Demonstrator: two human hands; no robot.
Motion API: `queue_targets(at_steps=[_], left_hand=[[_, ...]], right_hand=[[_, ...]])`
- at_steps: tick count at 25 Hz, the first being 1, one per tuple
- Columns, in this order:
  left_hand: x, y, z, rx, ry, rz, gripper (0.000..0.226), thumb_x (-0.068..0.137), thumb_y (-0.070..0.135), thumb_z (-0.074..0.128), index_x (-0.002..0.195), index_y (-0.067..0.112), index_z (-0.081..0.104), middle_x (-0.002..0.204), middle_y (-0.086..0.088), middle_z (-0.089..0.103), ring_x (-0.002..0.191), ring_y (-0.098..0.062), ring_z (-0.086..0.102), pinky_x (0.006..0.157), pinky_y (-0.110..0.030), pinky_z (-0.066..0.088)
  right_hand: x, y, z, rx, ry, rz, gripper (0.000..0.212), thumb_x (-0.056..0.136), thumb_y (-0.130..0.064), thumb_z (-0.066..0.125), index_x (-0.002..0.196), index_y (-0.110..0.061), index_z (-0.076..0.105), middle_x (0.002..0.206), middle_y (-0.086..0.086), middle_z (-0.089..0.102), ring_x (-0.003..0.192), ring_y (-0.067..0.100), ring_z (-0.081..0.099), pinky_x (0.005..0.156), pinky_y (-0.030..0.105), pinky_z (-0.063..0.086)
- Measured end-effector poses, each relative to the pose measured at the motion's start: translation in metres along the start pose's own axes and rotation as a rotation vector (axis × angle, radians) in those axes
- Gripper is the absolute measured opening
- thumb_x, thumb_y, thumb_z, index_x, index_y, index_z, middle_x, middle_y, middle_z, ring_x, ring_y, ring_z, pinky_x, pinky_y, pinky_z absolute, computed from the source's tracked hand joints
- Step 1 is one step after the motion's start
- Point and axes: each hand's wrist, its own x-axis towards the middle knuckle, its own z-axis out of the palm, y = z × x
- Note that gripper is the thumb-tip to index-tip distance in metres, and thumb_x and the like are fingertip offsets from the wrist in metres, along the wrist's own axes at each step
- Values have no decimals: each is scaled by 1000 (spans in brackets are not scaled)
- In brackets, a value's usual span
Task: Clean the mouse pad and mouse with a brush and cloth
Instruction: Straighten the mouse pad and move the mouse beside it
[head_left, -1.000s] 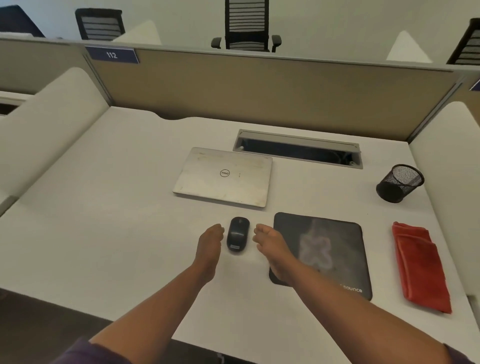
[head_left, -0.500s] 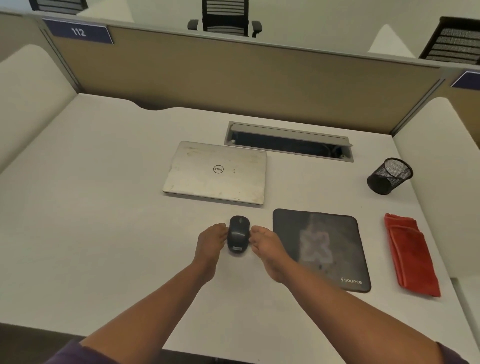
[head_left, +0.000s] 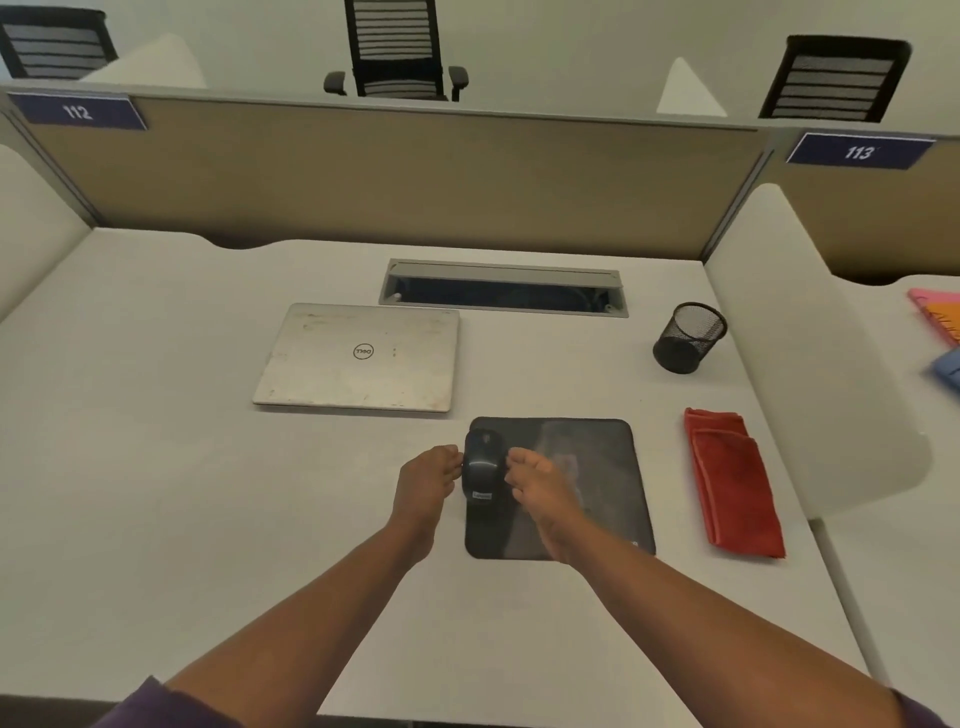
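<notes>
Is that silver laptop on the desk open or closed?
Closed. The laptop lies flat on the desk with its lid down, the logo on top facing up, and no screen or keyboard showing.

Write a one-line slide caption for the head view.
Both hands flank a black mouse at the mouse pad's left edge; red cloth alongside.

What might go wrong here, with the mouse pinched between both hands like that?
The mouse is held only by fingertips of the left hand and right hand, so it could slip and drop onto the pad. No brush is in view; the red cloth lies off to the right, so one hand must let go to fetch it.
</notes>
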Motion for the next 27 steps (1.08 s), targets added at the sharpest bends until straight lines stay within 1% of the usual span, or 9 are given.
queue_targets(at_steps=[3,5,6,10,13,16,18,23,27], left_hand=[[-11,-5,41,-31,-10,-7,19,102,22,50,99,19,68,99,6,74,100,-12,68,85,-25,50],[-17,-10,65,-47,10,-14,19,101,22,51,108,14,67,109,-1,72,105,-17,67,96,-30,50],[-21,-13,78,-51,23,-12,19,101,22,51,107,14,67,109,-2,72,106,-18,68,97,-31,50],[-32,-19,110,-80,13,3,26,100,18,48,92,18,73,90,3,79,88,-11,75,73,-20,52],[-38,-21,123,-63,31,-9,29,99,19,47,88,21,74,86,6,79,82,-6,75,69,-17,52],[-35,-20,127,-55,46,-15,35,99,19,49,79,22,77,86,5,79,82,-7,75,73,-22,51],[-32,-19,128,-46,59,-18,41,99,19,49,71,24,79,84,6,79,81,-7,75,73,-22,51],[-24,-24,126,-29,101,-45,28,101,20,48,89,18,74,93,-1,79,99,-20,72,90,-31,56],[-17,-27,121,-17,107,-66,24,101,20,49,97,13,72,105,-9,76,105,-24,70,102,-38,52]], right_hand=[[-3,2,-43,-20,-27,-45,19,94,-14,54,95,-20,72,101,2,72,100,14,61,89,33,50],[-3,4,-69,-32,-37,-57,21,94,-15,53,101,-22,72,103,4,72,100,18,63,84,31,52],[-3,6,-82,-30,-50,-61,21,95,-16,53,102,-22,72,102,2,73,101,19,64,81,28,52],[0,12,-115,-26,-101,-49,21,96,-19,53,104,-24,72,98,-2,75,104,20,64,80,28,51],[2,17,-127,-44,-149,-39,23,96,-17,53,105,-23,73,99,1,75,106,24,64,86,32,53],[8,17,-130,-39,-174,-36,23,95,-13,52,106,-19,72,102,5,74,109,27,63,96,40,52],[11,17,-130,-35,-189,-25,25,95,-11,52,106,-19,72,103,5,74,110,25,64,98,39,52],[15,20,-128,-34,-222,-5,29,94,-7,48,108,-19,71,104,5,74,109,24,64,100,41,51],[19,21,-125,-34,-196,16,29,95,-8,49,108,-21,71,104,3,74,109,23,64,97,38,52]])
